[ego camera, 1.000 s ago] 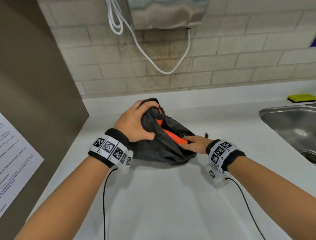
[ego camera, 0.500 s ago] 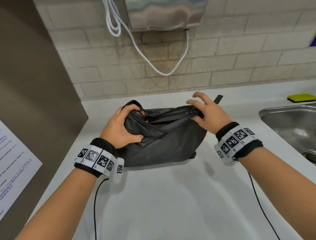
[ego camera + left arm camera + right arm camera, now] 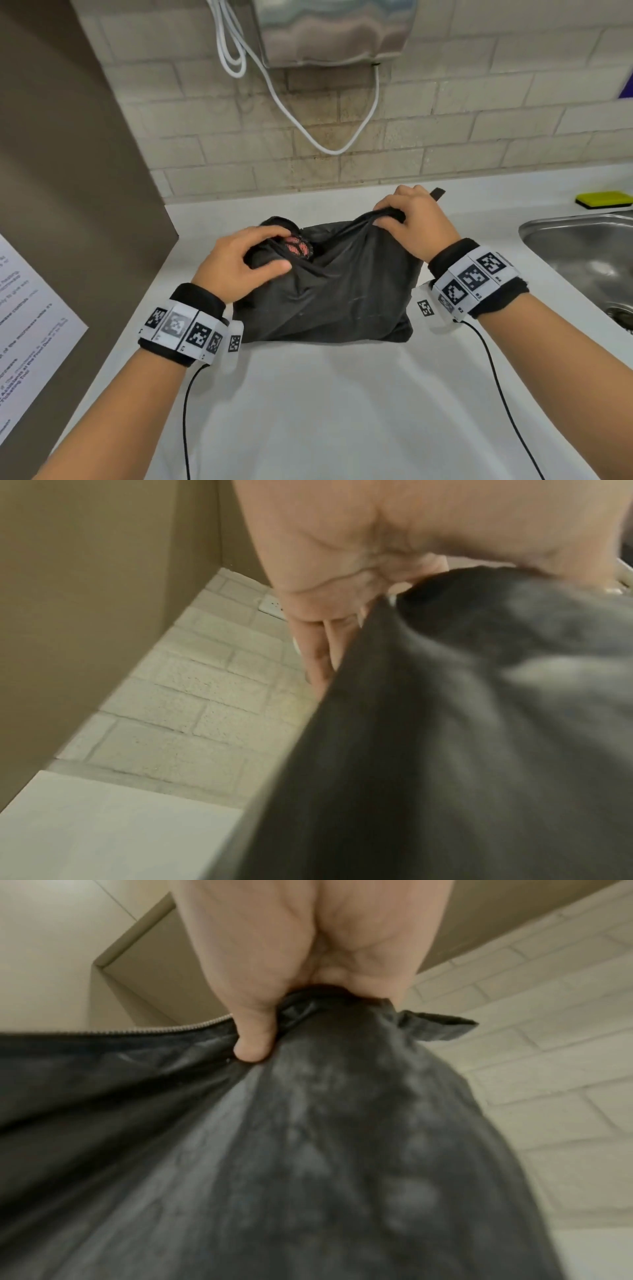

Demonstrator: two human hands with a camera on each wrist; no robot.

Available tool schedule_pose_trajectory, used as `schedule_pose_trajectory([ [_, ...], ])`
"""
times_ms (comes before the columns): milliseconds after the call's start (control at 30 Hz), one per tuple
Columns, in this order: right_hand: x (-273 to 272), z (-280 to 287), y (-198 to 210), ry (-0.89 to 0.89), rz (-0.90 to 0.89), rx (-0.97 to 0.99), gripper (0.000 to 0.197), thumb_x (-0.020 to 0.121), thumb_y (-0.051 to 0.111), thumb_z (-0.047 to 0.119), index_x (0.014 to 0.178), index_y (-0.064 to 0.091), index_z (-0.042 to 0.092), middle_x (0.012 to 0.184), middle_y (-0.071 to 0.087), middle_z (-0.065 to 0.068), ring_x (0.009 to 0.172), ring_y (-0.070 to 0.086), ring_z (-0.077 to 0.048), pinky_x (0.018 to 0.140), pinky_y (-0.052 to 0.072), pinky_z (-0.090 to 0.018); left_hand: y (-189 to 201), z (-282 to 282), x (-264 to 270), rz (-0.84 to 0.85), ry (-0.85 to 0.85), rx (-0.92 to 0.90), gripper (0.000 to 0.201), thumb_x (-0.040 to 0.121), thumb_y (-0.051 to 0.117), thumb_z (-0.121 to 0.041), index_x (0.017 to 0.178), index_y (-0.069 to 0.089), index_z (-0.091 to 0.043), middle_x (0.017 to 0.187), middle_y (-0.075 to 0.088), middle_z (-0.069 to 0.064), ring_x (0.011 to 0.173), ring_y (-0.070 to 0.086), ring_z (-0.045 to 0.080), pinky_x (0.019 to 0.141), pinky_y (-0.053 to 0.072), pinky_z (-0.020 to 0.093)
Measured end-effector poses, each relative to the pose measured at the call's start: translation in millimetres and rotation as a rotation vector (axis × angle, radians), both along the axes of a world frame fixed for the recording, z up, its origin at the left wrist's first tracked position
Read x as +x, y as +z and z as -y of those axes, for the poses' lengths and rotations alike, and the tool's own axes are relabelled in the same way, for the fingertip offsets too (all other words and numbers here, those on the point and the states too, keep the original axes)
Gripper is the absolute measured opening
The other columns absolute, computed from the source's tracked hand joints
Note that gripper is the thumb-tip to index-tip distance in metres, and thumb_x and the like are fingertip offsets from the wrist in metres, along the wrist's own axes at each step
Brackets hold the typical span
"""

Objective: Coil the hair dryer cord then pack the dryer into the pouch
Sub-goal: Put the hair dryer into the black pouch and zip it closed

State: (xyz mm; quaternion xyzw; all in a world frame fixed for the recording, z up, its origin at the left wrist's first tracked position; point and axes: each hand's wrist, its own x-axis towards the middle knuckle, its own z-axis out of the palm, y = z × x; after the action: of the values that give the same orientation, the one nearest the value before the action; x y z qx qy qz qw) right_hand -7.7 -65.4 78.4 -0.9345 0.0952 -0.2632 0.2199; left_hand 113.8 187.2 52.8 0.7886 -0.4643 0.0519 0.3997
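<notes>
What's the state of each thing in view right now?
pouch: on the counter, mouth still unzipped at its left end
hair dryer: inside, red mesh end showing at the opening
left hand: grips the pouch's left end
right hand: pinches the pouch's top right corner
sponge: flat beside the sink

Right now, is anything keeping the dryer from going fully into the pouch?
No outside obstacle shows. The dryer's mesh end peeks from the open mouth by the left hand; the right hand holds the pouch at its other end.
</notes>
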Motion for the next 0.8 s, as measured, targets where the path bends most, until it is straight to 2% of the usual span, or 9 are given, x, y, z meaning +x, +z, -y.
schedule_pose_trajectory([
  [67,0,6,0,-0.048,0.032,-0.019,0.020,0.086,0.059,0.020,0.098,0.067,0.005,0.094,0.060,-0.013,0.097,0.042,-0.026,0.078,0.025,-0.020,7,-5,6,0.023,0.064,-0.158,0.033,0.080,0.064,-0.026,0.090,0.059,-0.057,0.094,0.060,-0.042,0.093,0.055,-0.018,0.087,0.037,0.001],
  [167,-1,12,0,-0.136,0.047,-0.063,0.016,0.085,0.061,0.020,0.091,0.067,0.007,0.096,0.065,-0.010,0.098,0.042,-0.030,0.082,0.027,-0.027,17,-12,14,0.037,0.126,-0.227,0.035,0.085,0.059,-0.001,0.089,0.063,-0.036,0.087,0.060,-0.044,0.088,0.055,-0.020,0.085,0.037,0.000],
  [233,-2,10,0,-0.139,-0.069,-0.122,0.018,0.084,0.061,0.027,0.096,0.068,0.016,0.100,0.066,-0.003,0.100,0.041,-0.030,0.087,0.027,-0.034,18,-12,12,0.033,0.135,-0.232,0.033,0.086,0.057,0.000,0.094,0.061,-0.032,0.087,0.060,-0.044,0.088,0.054,-0.021,0.084,0.036,-0.001],
  [367,-5,1,0,-0.101,-0.260,-0.240,0.030,0.085,0.054,0.046,0.106,0.066,0.029,0.103,0.064,0.005,0.100,0.039,-0.025,0.082,0.021,-0.036,15,-9,8,-0.032,0.200,-0.282,0.030,0.086,0.059,-0.006,0.113,0.058,-0.018,0.078,0.062,-0.021,0.072,0.057,-0.017,0.072,0.040,-0.002],
  [433,-4,2,2,-0.105,-0.147,-0.170,0.023,0.087,0.056,0.037,0.097,0.070,0.022,0.105,0.062,0.004,0.102,0.039,-0.026,0.082,0.019,-0.034,14,-9,9,-0.086,0.218,-0.318,0.021,0.083,0.064,-0.006,0.101,0.062,-0.015,0.073,0.064,-0.022,0.070,0.058,-0.015,0.070,0.044,0.002],
  [567,5,0,7,-0.083,-0.157,-0.115,0.020,0.078,0.053,0.003,0.092,0.059,0.016,0.107,0.059,-0.003,0.107,0.043,-0.028,0.086,0.024,-0.031,14,-10,8,-0.022,0.260,-0.284,0.026,0.077,0.071,-0.010,0.075,0.063,-0.034,0.066,0.063,-0.035,0.063,0.058,-0.006,0.063,0.045,0.004],
  [667,7,-18,10,0.139,-0.262,0.122,0.021,0.080,0.061,0.012,0.096,0.051,0.019,0.099,0.064,-0.005,0.095,0.057,-0.026,0.089,0.044,-0.035,13,-6,0,0.032,0.270,-0.274,0.011,0.076,0.072,-0.007,0.083,0.073,-0.016,0.069,0.065,-0.025,0.060,0.057,-0.006,0.063,0.045,0.006],
  [733,10,-28,7,0.213,-0.257,0.185,0.013,0.083,0.062,0.015,0.095,0.055,0.015,0.090,0.062,-0.003,0.084,0.058,-0.022,0.078,0.045,-0.030,10,-2,-5,0.057,0.272,-0.266,0.016,0.075,0.072,-0.005,0.090,0.074,-0.008,0.079,0.068,-0.010,0.065,0.057,-0.016,0.070,0.047,0.006],
  [800,14,-35,4,0.216,-0.183,0.141,0.005,0.085,0.057,0.008,0.082,0.055,0.012,0.083,0.057,-0.003,0.077,0.053,-0.021,0.072,0.039,-0.026,8,2,-9,0.103,0.288,-0.242,0.017,0.074,0.071,-0.003,0.090,0.074,-0.007,0.074,0.068,-0.005,0.062,0.057,-0.013,0.068,0.046,0.007],
])
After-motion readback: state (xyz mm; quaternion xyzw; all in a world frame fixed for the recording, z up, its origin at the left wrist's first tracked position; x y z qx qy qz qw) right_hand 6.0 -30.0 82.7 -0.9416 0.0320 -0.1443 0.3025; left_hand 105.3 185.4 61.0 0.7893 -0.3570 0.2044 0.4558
